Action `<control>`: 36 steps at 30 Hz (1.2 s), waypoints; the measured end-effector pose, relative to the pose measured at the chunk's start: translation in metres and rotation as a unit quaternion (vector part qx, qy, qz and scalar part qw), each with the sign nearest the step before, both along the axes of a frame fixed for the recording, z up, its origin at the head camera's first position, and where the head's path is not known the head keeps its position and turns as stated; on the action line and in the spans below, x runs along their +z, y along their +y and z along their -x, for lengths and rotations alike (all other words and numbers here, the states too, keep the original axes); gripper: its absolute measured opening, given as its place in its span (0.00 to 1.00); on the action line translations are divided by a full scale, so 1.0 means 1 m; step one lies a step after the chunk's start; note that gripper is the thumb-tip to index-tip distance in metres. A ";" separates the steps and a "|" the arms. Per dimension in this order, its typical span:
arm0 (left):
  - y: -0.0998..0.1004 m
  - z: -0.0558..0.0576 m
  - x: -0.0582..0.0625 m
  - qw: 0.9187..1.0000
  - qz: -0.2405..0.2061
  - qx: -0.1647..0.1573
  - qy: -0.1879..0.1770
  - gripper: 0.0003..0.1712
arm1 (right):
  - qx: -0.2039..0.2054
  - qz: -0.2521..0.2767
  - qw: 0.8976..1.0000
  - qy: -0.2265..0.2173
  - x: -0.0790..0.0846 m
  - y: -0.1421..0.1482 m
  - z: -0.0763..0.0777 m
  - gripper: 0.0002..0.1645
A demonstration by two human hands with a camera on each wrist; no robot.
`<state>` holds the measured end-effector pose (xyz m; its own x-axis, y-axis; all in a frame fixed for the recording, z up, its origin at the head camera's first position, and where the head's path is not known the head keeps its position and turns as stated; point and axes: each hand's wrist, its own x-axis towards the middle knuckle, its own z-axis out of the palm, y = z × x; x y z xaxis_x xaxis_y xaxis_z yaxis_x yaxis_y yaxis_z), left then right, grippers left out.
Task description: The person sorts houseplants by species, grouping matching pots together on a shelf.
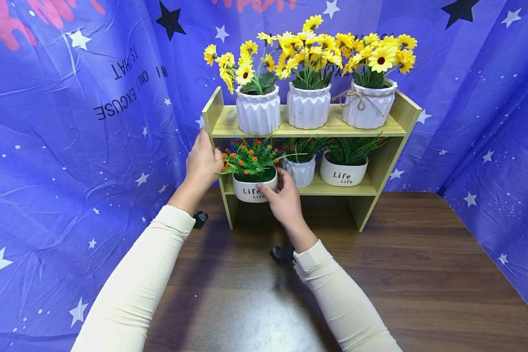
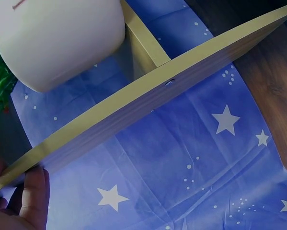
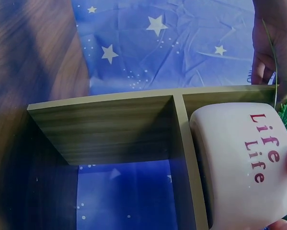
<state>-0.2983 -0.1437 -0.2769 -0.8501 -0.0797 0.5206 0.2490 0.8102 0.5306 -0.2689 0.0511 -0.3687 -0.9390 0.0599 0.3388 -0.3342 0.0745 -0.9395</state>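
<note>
A two-tier wooden shelf (image 1: 380, 168) stands on the table. My left hand (image 1: 202, 159) grips the front edge of its left side panel (image 2: 105, 103), thumb on the inner side and fingers outside. With my right hand (image 1: 287, 200) I hold a white oval flowerpot (image 1: 242, 195) lettered "Life Life", thumb on its front and fingers round its right end. Orange flowers (image 1: 252, 159) with green leaves fill this pot. It sits at the left of the lower tier, its front jutting past the board's edge; the right wrist view shows the pot (image 3: 229, 163) close over the board.
Beside it on the lower tier are a ribbed white pot (image 1: 302, 173) and another oval "Life" pot (image 1: 341, 175) with greenery. Three ribbed pots of yellow flowers (image 1: 308, 105) line the top tier. A blue star-printed curtain (image 1: 127, 146) hangs behind the brown table (image 1: 422, 274).
</note>
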 end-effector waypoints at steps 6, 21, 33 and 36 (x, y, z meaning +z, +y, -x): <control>0.001 0.000 0.000 1.000 0.001 0.006 -0.003 0.34 | -0.009 0.000 1.000 -0.002 0.002 -0.004 0.003 0.38; 0.000 -0.002 -0.001 1.000 -0.006 -0.007 -0.008 0.34 | -0.065 -0.083 0.994 0.016 0.002 -0.011 0.017 0.38; 0.002 0.000 0.001 1.000 -0.010 -0.005 -0.002 0.33 | -0.079 -0.111 0.991 0.001 0.009 -0.014 0.030 0.41; 0.002 -0.001 0.002 1.000 -0.009 -0.005 -0.005 0.33 | -0.076 -0.107 0.991 -0.001 0.009 -0.014 0.031 0.40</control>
